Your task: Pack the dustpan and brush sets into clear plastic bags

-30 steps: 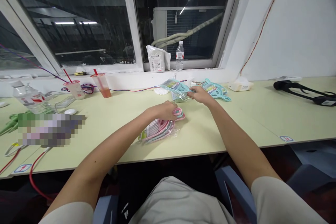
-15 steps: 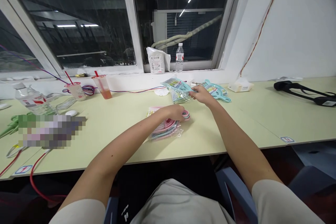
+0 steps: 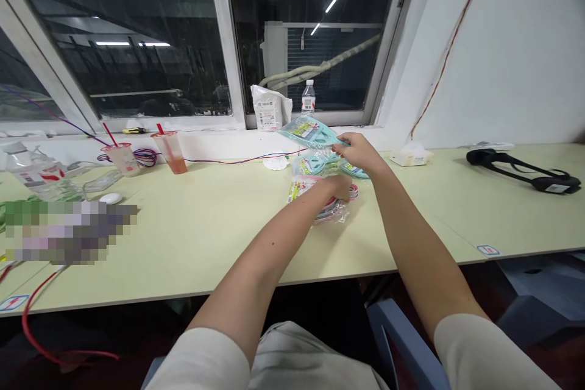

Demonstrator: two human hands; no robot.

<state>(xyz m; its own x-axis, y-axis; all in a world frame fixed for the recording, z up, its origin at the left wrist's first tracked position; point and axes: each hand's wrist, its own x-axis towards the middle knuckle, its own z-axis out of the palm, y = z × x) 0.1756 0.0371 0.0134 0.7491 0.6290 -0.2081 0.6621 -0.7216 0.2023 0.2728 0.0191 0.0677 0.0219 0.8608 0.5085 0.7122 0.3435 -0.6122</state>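
My right hand [image 3: 359,151] is closed on the narrow handle end of a light-blue plastic piece in a clear bag with a printed card [image 3: 308,132], lifted above the table. My left hand [image 3: 337,187] is closed over a stack of pink and grey bagged plastic pieces [image 3: 304,186] whose looped ends stick out on its right. The left fingers are partly hidden. More light-blue bagged pieces [image 3: 311,163] lie just behind, under the raised one. I cannot tell exactly what kind of article these are.
A tissue pack [image 3: 411,155] and a black strapped headset [image 3: 523,172] lie on the table [image 3: 205,225] to the right. Two drink cups with red straws [image 3: 171,152] and a large bottle [image 3: 36,170] stand left. A water bottle [image 3: 308,97] and white packet [image 3: 269,109] sit on the sill.
My right hand has raised the light-blue piece off the others. The left hand has moved right and away from me with the pink and grey stack, nearer the blue pieces.
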